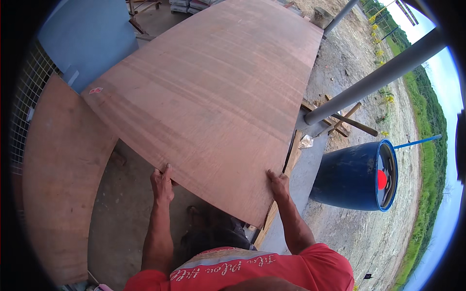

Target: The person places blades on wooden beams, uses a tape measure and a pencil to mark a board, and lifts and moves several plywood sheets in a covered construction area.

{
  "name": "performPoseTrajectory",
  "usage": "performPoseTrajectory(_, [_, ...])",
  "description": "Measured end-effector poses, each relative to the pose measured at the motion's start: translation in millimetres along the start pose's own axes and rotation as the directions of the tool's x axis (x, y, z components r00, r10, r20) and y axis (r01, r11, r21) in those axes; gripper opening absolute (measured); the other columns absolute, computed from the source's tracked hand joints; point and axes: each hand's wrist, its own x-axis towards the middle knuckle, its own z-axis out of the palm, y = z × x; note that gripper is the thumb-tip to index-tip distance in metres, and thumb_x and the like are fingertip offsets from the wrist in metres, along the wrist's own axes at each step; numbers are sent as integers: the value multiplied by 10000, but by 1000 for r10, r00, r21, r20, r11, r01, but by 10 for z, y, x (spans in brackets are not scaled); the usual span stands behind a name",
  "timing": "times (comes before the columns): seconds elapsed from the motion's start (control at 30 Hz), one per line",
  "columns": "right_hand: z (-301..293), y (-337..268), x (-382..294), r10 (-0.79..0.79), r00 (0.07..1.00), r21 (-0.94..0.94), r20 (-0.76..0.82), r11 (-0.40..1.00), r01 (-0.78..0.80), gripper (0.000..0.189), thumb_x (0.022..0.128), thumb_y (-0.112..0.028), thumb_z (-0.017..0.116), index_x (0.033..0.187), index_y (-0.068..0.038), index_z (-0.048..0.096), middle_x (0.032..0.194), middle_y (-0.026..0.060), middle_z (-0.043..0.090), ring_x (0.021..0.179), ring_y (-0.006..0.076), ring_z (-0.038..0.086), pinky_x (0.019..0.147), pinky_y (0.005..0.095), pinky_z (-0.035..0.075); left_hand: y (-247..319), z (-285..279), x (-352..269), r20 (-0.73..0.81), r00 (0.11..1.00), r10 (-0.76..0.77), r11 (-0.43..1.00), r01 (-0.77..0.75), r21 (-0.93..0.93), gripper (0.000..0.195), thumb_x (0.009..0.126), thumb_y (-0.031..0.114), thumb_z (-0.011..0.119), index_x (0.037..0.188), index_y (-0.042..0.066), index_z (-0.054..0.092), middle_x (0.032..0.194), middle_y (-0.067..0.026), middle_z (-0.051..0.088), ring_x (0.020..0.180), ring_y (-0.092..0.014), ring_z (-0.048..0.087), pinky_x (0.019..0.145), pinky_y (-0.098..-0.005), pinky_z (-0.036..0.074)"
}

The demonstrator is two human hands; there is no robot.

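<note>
A large plywood sheet spreads out in front of me, reddish brown with darker grain bands. A small red and white sticker marks its left corner. My left hand grips the near edge, thumb on top and fingers curled beneath. On the right edge, close to the near corner, my right hand holds the sheet with its thumb on the upper face. The fingers under the sheet are mostly hidden. Below the right edge runs a length of timber, partly covered by the plywood.
Another plywood panel stands at the left, beside a wire mesh and a blue-grey panel. A grey post rises at the right near crossed wooden pieces and a blue plastic drum. Stacked bags lie at the back.
</note>
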Motion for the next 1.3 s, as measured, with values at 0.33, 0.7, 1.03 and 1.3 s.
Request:
performPoseTrajectory(0.33, [-797, 1022, 482, 78, 995, -272, -66, 958, -93, 632, 797, -375, 744, 1127, 116, 523, 973, 182, 639, 793, 230, 635, 634, 370, 529, -1696, 150, -36, 123, 920, -372, 919, 384, -89, 313, 941, 255, 572, 1100, -3, 495, 1026, -153, 602, 861, -267, 646, 692, -397, 562])
performPoseTrajectory(0.7, [-581, 2302, -236, 270, 929, -98, -253, 948, -302, 537, 831, -371, 719, 1068, 99, 614, 928, 125, 656, 791, 187, 631, 686, 337, 533, -1825, -558, 926, 90, 856, -509, 860, 500, 106, 579, 941, 524, 498, 1293, 67, 438, 1202, -187, 583, 996, -299, 615, 824, -437, 471])
performPoseTrajectory(1.03, [-567, 2655, -783, -114, 731, -598, -673, 665, -447, 822, 722, -498, 731, 1231, 87, 457, 981, 223, 633, 807, 315, 627, 741, 400, 512, -927, -2073, 1745, -131, 892, -432, 843, 451, 293, 567, 942, 501, 501, 1331, 91, 461, 1165, -116, 613, 969, -256, 622, 774, -403, 499])
performPoseTrajectory(1.3, [796, 3255, -1817, 349, 906, -13, 241, 934, -356, 357, 908, -422, 558, 993, -86, 475, 923, 82, 557, 696, 246, 560, 509, 411, 412, -536, -3539, 1956, 137, 745, -653, 659, 470, 587, 450, 930, 429, 572, 1185, 58, 575, 987, -73, 658, 783, -159, 630, 654, -329, 512])
